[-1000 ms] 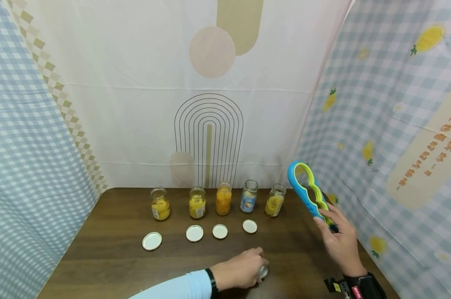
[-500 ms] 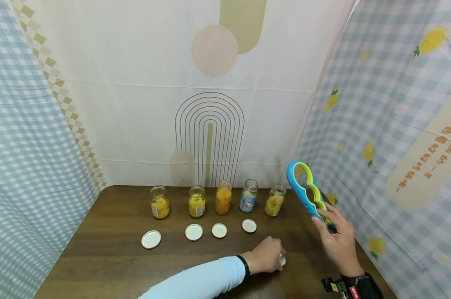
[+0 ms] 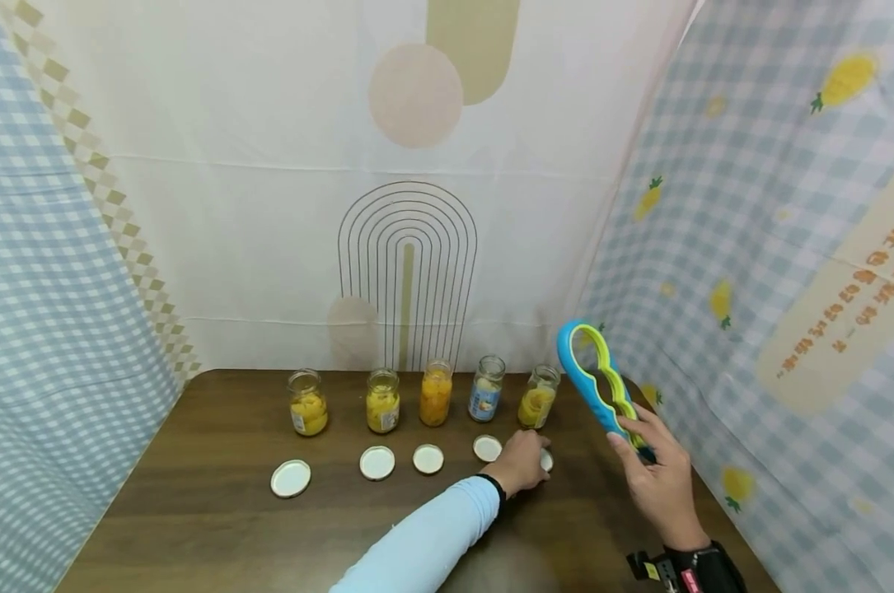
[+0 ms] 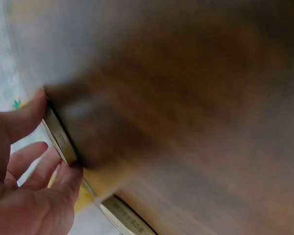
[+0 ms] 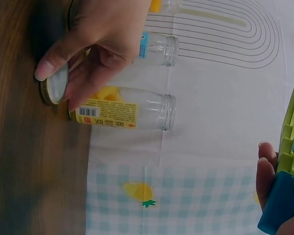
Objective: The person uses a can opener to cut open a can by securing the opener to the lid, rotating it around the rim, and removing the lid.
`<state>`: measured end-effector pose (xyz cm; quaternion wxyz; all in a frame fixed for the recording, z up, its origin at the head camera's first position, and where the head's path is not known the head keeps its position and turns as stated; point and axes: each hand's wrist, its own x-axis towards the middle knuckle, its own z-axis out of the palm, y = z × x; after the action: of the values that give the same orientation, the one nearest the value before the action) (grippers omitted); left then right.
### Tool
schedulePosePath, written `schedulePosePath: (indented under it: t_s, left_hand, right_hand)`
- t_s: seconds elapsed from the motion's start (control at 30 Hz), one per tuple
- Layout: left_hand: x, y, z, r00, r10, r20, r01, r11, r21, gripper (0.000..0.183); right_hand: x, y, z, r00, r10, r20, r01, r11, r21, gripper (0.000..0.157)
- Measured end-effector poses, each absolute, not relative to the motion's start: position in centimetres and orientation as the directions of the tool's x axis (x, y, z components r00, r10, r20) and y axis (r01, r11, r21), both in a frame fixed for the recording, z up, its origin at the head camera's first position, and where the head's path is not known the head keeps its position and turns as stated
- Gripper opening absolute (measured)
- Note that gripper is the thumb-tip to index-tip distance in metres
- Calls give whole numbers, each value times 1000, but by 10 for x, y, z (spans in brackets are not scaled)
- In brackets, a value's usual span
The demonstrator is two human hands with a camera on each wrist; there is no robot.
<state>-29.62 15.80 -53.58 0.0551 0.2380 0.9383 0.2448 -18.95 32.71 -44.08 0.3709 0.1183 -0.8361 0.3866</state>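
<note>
My left hand [image 3: 521, 463] pinches a jar lid [image 3: 546, 460] by its edge, its white inside facing up, low over the table in front of the rightmost jar [image 3: 538, 398]. In the left wrist view the thumb and fingertips grip the rim of that lid [image 4: 60, 134]. The right wrist view shows the lid [image 5: 57, 85] beside the yellow-labelled jar [image 5: 108, 111]. On the right, my right hand [image 3: 657, 478] holds a blue and green jar opener [image 3: 596, 379] up by its handle end, its scalloped loop pointing up and left.
Several open glass jars of yellow and orange fruit stand in a row at the back, among them an orange one [image 3: 435, 395] and a blue-labelled one [image 3: 485, 391]. Lids such as this white one [image 3: 291, 478] lie before them on the brown table [image 3: 217, 535]. Cloth hangs behind and at both sides.
My left hand has carried the lid rightward and then away from me, to just before the rightmost jar. The right hand with the jar opener stays nearly in place.
</note>
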Motion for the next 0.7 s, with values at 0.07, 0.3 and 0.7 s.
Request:
schedulePosePath:
  t_s: [0.07, 0.3, 0.7]
  left_hand:
    - [-298, 157, -533, -885, 465, -22, 386, 759, 524, 56]
    - [-312, 165, -544, -888, 458, -39, 365, 755, 544, 61]
    - [-338, 188, -601, -808, 587, 48, 567, 755, 329, 55]
  right_hand:
    - [-189, 328, -441, -698, 93, 710, -480, 676, -559, 33]
    - [-188, 329, -441, -718, 106, 688, -452, 681, -576, 32]
    - [-191, 323, -444, -723, 105, 683, -454, 673, -584, 33]
